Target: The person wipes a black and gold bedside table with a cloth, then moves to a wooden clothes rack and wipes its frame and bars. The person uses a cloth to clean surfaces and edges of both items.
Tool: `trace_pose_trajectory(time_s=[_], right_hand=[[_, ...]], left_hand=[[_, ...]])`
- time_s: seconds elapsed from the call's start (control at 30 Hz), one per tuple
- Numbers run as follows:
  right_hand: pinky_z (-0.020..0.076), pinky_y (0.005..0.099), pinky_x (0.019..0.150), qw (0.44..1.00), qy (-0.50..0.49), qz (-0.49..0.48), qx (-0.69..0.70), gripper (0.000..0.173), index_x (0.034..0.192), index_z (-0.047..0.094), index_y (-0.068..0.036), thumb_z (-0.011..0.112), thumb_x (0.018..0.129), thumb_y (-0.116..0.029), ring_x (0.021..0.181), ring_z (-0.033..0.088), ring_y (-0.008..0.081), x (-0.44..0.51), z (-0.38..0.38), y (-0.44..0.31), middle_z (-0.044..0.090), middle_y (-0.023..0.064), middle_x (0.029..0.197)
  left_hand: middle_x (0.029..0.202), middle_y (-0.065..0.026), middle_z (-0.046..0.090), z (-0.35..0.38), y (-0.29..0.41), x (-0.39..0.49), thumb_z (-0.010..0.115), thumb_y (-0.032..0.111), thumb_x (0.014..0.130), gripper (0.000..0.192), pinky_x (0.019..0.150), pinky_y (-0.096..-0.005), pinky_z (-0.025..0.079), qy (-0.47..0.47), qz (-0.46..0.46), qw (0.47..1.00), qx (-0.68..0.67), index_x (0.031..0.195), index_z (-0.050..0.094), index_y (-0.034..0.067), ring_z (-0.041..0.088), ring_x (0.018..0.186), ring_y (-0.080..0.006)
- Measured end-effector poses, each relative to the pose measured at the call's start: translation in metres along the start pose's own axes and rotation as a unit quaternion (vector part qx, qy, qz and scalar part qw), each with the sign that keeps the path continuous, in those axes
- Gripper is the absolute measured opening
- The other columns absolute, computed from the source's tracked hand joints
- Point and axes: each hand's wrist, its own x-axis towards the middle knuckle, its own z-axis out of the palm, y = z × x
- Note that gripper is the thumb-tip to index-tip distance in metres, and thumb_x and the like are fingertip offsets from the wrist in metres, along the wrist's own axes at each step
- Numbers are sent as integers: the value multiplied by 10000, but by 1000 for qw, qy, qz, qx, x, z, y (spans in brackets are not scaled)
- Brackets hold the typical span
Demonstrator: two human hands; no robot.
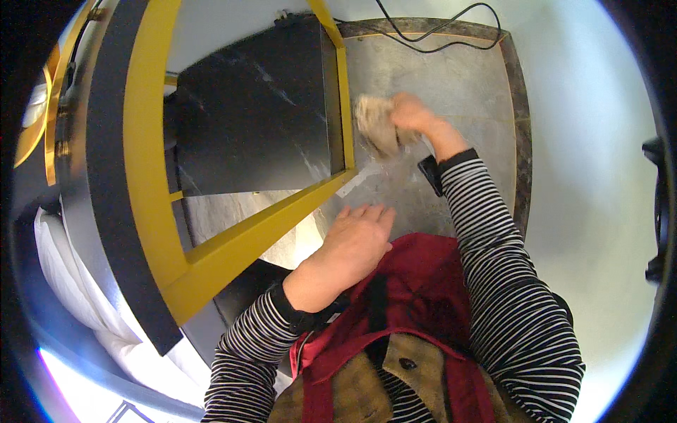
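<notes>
My right hand grips a beige cloth, both blurred. The cloth is low over the grey tiled floor, close beside a gold-coloured metal frame; whether it touches the floor or the frame I cannot tell. Palm down and holding nothing, my left hand has its fingers slightly apart in front of the red apron. A dark, flat object shows by my right cuff, and I cannot tell what it is.
The gold frame carries a black-edged top on my left. Behind it stands a black marble-patterned panel. A black cable loops at the far wall. To the right rises a pale wall with a dark skirting. White fabric lies at far left.
</notes>
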Motion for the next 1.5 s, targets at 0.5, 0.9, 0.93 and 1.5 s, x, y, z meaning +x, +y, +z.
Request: trace_pose_trajectory(time_s=[0.5, 0.9, 0.93, 1.5], right_hand=[[504, 427, 911, 909, 195, 15, 368, 441, 1248, 577, 15, 693, 840, -105, 1103, 620, 357, 162, 26, -24, 662, 202, 1156], [503, 448, 910, 957, 210, -58, 191, 416, 1179, 623, -76, 652, 771, -153, 1079, 615, 408, 60, 95, -1, 669, 215, 1129], [503, 449, 910, 960, 192, -51, 196, 412, 1173, 629, -71, 663, 776, -173, 1072, 620, 406, 44, 106, 2, 672, 213, 1126], [504, 356, 680, 927, -265, -118, -237, 270, 973, 681, -53, 653, 725, -156, 798, 623, 187, -40, -2, 33, 661, 76, 795]], left_hand=[[1286, -202, 563, -18, -14, -27, 716, 179, 826, 570, 1003, -451, 456, -44, -88, 995, -18, 1322, 500, -1, 564, 1147, -384], [1190, -194, 598, -8, -8, -12, 726, 174, 808, 523, 934, -445, 488, -24, -47, 999, 5, 1257, 534, -11, 597, 1052, -373], [1189, -195, 598, -7, -8, -7, 726, 174, 808, 519, 932, -444, 488, -18, -39, 999, 6, 1252, 535, -14, 597, 1050, -372], [1108, -178, 628, 7, 7, 13, 732, 183, 804, 472, 899, -466, 489, -26, -21, 999, 29, 1201, 555, -2, 607, 1007, -382]])
